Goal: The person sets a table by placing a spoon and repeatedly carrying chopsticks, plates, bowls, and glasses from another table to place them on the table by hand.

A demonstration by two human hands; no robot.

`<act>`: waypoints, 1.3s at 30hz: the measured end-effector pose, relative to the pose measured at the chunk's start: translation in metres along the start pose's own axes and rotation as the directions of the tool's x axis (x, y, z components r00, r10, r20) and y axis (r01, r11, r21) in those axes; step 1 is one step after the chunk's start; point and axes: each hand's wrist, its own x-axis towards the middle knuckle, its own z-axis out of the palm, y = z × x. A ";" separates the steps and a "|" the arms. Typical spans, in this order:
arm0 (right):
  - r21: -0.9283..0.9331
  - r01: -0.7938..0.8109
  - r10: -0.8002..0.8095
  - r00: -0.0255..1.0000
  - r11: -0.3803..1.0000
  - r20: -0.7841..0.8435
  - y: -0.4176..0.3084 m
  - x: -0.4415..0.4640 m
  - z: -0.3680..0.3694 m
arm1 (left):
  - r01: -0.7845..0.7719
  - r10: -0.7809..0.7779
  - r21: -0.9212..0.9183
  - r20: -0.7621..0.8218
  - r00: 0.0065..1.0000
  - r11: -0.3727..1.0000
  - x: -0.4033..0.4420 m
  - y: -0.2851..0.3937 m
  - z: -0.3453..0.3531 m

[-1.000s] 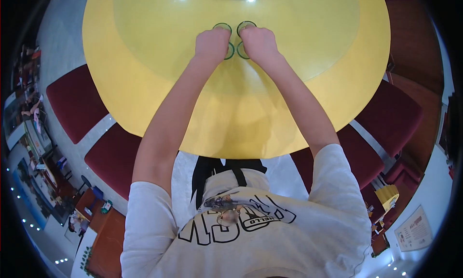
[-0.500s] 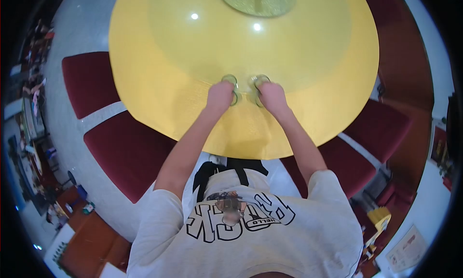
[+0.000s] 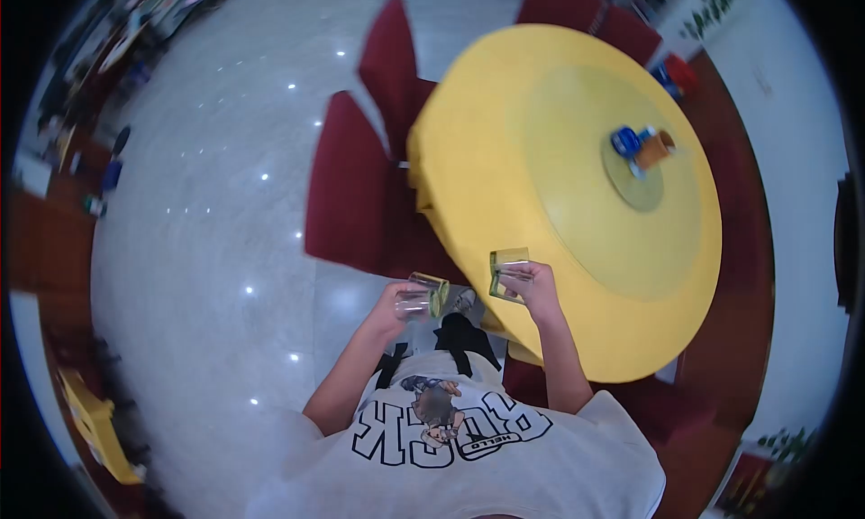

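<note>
You've got yellow tablecloth [image 3: 478, 168], plain. Chairs [image 3: 347, 186] dark red. Your shirt [image 3: 505, 469] white, black-outlined letters. Glasses [image 3: 510, 274] clear, green-tinted bases. Floor [image 3: 216, 276] pale grey. Wall [image 3: 797, 159] whitish. Jar [image 3: 624, 141] blue.

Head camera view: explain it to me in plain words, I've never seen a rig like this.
There is no robot here. A person works with two bare hands, and the only view comes from a camera worn on the head, looking forward and down, so the shirt fills the bottom. The left hand holds two clear glasses, and the right hand holds two more glasses. The round table has a yellow covering. On it stands a small round tray carrying a blue item and a brown container; both are too blurred to name exactly. Dark red chairs surround the table.
</note>
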 end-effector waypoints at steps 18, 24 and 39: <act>-0.375 0.148 0.354 0.150 0.915 0.923 -0.007 -0.116 0.547 | -0.820 0.345 0.093 -0.929 0.132 0.565 -0.391 0.010 -0.202; -0.434 0.146 0.443 -0.035 0.889 0.896 0.028 -0.101 0.658 | -0.814 0.216 0.144 -0.976 -0.023 0.563 -0.413 0.032 -0.262; -0.437 0.215 0.483 -0.276 0.873 0.831 -0.004 -0.102 0.963 | -0.688 0.043 0.352 -0.905 -0.423 0.635 -0.514 0.182 -0.454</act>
